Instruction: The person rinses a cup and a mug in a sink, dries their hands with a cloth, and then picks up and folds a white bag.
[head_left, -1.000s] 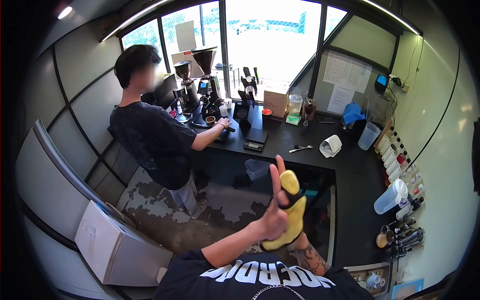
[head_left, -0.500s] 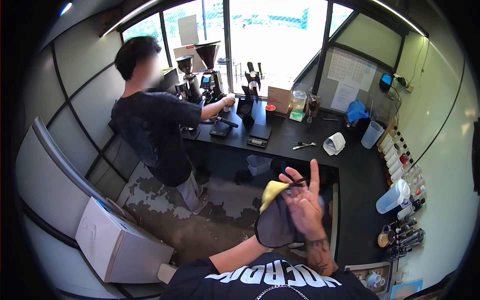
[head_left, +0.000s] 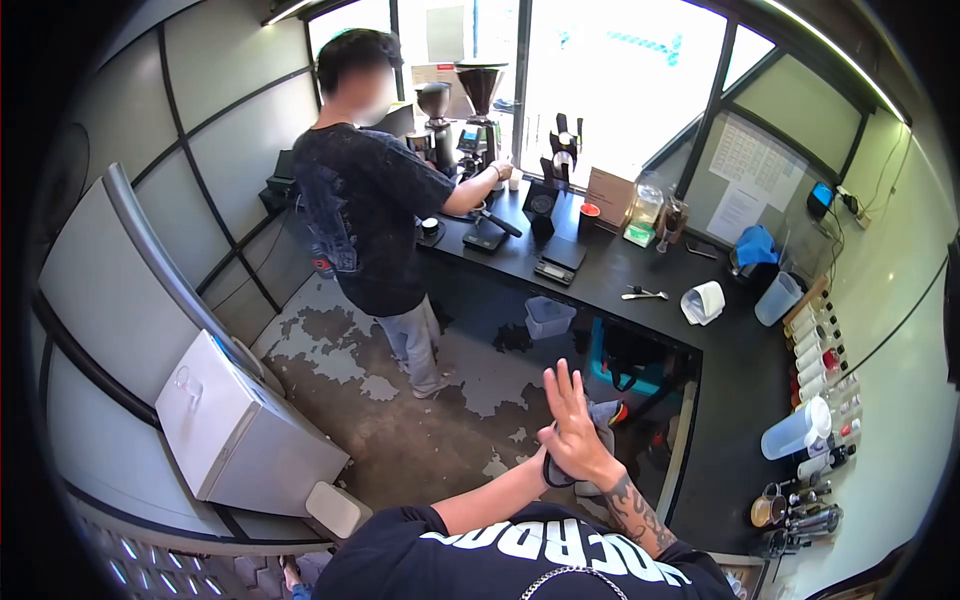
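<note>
Since the earlier frame the yellow has folded out of sight. Left hand (head_left: 572, 432) flat, fingers spread, pressing the grey cloth (head_left: 598, 418) against the hidden right hand; right's grip unclear. Best keep palms square, folding edges evenly.

The black counter (head_left: 730, 345) carries scales (head_left: 558, 268), a white cloth (head_left: 704, 301), a pitcher (head_left: 795, 432) and bottles (head_left: 815, 350).

A grey cloth (head_left: 603, 412) sits between the hands; black counter (head_left: 720, 340), white fridge (head_left: 235, 432), blue rag (head_left: 755, 245), black shirt with white lettering (head_left: 520, 550).
</note>
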